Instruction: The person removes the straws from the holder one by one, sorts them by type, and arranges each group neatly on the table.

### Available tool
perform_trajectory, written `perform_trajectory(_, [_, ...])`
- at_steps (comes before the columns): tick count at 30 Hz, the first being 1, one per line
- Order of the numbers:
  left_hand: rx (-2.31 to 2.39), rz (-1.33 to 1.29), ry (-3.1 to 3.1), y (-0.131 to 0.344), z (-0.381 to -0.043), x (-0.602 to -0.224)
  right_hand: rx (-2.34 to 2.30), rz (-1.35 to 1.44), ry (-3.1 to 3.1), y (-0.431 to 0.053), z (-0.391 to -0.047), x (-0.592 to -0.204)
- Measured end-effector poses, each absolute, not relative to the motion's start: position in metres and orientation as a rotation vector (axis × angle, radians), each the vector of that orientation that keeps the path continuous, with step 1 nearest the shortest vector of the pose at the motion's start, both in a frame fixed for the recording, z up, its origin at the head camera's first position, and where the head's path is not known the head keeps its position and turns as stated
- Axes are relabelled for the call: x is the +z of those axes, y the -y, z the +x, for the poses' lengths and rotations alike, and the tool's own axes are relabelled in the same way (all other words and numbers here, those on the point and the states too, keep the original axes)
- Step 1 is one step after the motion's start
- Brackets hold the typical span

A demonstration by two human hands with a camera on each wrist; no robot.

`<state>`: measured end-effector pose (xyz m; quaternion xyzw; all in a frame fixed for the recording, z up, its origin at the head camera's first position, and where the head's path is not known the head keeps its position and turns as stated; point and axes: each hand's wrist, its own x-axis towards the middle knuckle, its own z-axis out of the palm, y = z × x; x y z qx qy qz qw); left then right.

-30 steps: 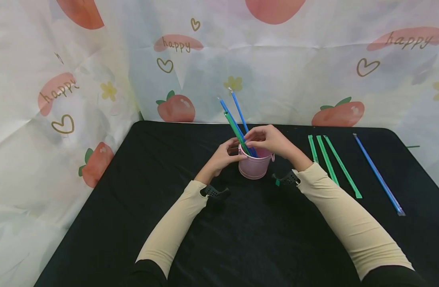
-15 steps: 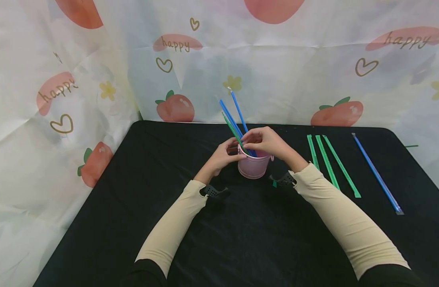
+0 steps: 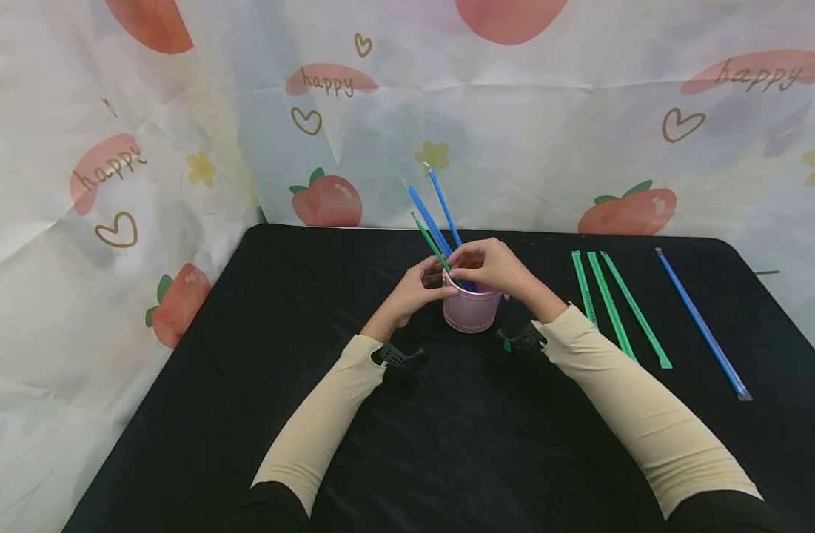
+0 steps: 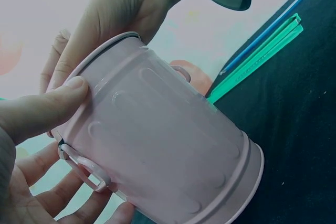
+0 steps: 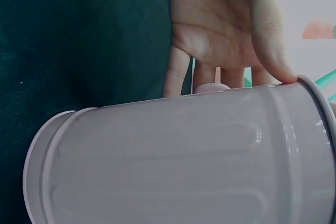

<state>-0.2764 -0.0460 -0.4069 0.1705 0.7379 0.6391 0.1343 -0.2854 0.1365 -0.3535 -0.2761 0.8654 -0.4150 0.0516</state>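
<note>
A small pink metal bucket (image 3: 470, 314) with side handles stands on the black table. My left hand (image 3: 410, 295) grips its left side, the thumb lying on the outside near the rim and the fingers around the handle side, as the left wrist view shows. Leaning to the left out of the bucket are blue straws (image 3: 442, 198) and a thin-looking green wrapped straw (image 3: 426, 234). Over the bucket's mouth, my right hand (image 3: 495, 268) pinches the green straw between thumb and fingers. The straws' lower ends are hidden inside the bucket.
Several green wrapped straws (image 3: 636, 309) lie on the right of the table, partly behind the right forearm. A blue straw (image 3: 703, 326) lies farther right. A printed curtain (image 3: 514, 163) hangs along the table's back and left sides.
My right hand has shifted slightly left and down over the bucket. The green straw's top has dropped a little and shows narrower. My left hand keeps its place on the bucket.
</note>
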Motion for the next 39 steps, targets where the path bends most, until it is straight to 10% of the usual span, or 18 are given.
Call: perform_trajectory(39, [1.862, 0.502, -2.12, 0.0449, -0.2764, -0.4077, -1.252, -0.872, -2.638, -0.1371, -0.2868, -0.3562])
